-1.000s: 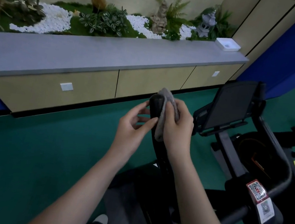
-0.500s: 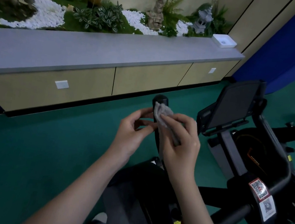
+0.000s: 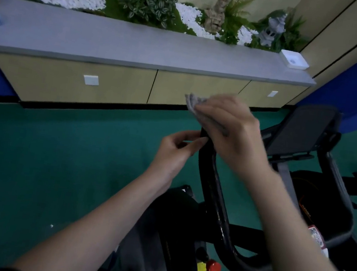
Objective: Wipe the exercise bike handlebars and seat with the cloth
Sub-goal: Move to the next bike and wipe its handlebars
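The black left handlebar (image 3: 211,181) of the exercise bike rises up the middle of the view. My right hand (image 3: 231,131) covers its top end and grips a grey cloth (image 3: 193,102), whose edge sticks out to the left of my fingers. My left hand (image 3: 178,149) sits just left of the bar below the tip, with thumb and fingers pinching its side. The right handlebar (image 3: 335,187) curves at the right. The bike's seat is not visible.
The bike's console screen (image 3: 300,129) stands to the right of my hands. A grey counter (image 3: 139,47) with plants and white pebbles runs along the back wall, with a white tray (image 3: 294,59) on its right end. Red knobs (image 3: 213,268) sit low on the frame. Green floor lies to the left.
My right hand with the cloth has slid up from the bar's side to cover its top end. My left hand stayed by the bar. The view has tilted slightly.
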The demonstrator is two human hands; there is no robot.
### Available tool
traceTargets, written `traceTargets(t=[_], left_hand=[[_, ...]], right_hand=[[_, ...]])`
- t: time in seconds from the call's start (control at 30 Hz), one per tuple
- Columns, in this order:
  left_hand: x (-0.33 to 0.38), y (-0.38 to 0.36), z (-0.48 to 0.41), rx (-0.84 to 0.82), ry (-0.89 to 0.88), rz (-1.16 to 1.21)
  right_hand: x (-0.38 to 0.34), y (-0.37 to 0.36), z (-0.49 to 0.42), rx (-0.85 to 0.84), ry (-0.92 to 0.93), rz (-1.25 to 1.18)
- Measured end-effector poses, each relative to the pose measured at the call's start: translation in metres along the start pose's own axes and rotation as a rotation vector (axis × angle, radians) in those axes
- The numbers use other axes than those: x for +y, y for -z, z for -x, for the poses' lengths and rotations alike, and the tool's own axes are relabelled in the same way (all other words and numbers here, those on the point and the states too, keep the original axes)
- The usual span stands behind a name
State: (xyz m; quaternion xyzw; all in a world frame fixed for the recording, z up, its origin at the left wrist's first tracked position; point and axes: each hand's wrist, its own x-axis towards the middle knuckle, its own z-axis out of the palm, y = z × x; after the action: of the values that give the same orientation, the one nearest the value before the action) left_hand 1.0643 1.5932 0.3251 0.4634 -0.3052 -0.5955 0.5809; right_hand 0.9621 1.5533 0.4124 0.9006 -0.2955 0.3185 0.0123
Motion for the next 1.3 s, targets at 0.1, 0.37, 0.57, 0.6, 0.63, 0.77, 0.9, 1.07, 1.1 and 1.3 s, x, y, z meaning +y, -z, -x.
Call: traceTargets(t=[0.1,0.37,0.57,0.6,0.63,0.77,0.9,1.07,1.1,1.3], left_hand=[[-0.002,-0.002,0.006,0.017,0.056,0.044],[-0.016,-0.01,0.016,0.073,0.177,0.265],[-0.02,-0.013,0.014,0.052,0.261,0.429],[-0.021,-0.014,0.013,0.044,0.275,0.446],[-0.022,-0.014,0.012,0.044,0.283,0.457],[-0.023,-0.014,0.011,0.051,0.266,0.448],[-0.023,-0.014,0.013,0.041,0.253,0.431],[-0.025,-0.014,0.013,0.078,0.226,0.387],[-0.025,-0.014,0.014,0.085,0.217,0.369],[-0.022,-0.014,0.017,0.103,0.202,0.28]], right_hand=[[0.013,0.009,-0.022,-0.3,0.19,0.099],[0.016,0.015,-0.065,-0.699,0.297,0.036],[-0.001,-0.005,-0.062,-1.136,0.311,0.185],[-0.001,-0.004,-0.067,-1.164,0.287,0.19],[0.0,-0.003,-0.072,-1.159,0.262,0.191],[-0.001,-0.01,-0.068,-1.133,0.353,0.29],[0.006,-0.007,-0.065,-1.07,0.324,0.207],[0.013,-0.005,-0.04,-0.655,0.34,0.072],[0.014,-0.005,-0.034,-0.58,0.311,0.053],[0.003,-0.019,-0.001,0.117,-0.093,0.051]])
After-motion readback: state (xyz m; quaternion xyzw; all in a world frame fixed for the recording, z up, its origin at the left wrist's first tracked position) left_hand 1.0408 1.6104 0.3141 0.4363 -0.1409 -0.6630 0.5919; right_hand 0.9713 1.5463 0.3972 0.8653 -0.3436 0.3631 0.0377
